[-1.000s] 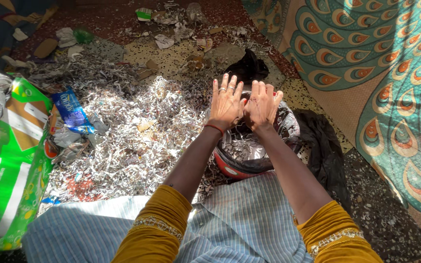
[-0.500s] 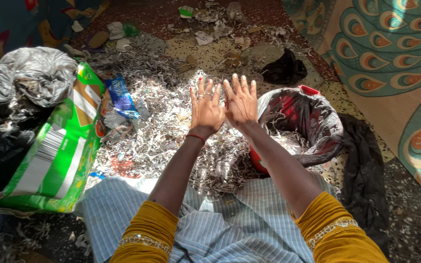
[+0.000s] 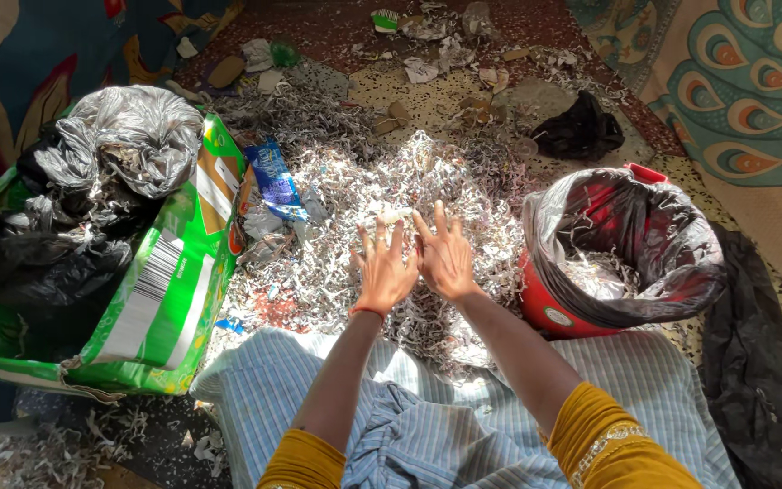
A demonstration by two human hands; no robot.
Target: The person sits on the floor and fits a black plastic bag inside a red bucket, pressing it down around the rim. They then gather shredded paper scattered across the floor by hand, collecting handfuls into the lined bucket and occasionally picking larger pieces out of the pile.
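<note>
both hands, left hand (image 3: 382, 272) and right hand (image 3: 445, 258), spread flat mid-frame above shredded paper (image 3: 337, 190); best scoop low, fingers together.

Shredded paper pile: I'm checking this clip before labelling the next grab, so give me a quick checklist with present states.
1. Left hand empty, fingers spread: ok.
2. Right hand empty, fingers spread: ok.
3. Both hands over the shredded paper pile: ok.
4. Red bucket lined with black bag, mouth open: ok.
5. Room left in bucket: ok, only some shreds inside.
6. Hard objects hidden under the shreds: cannot tell.
</note>
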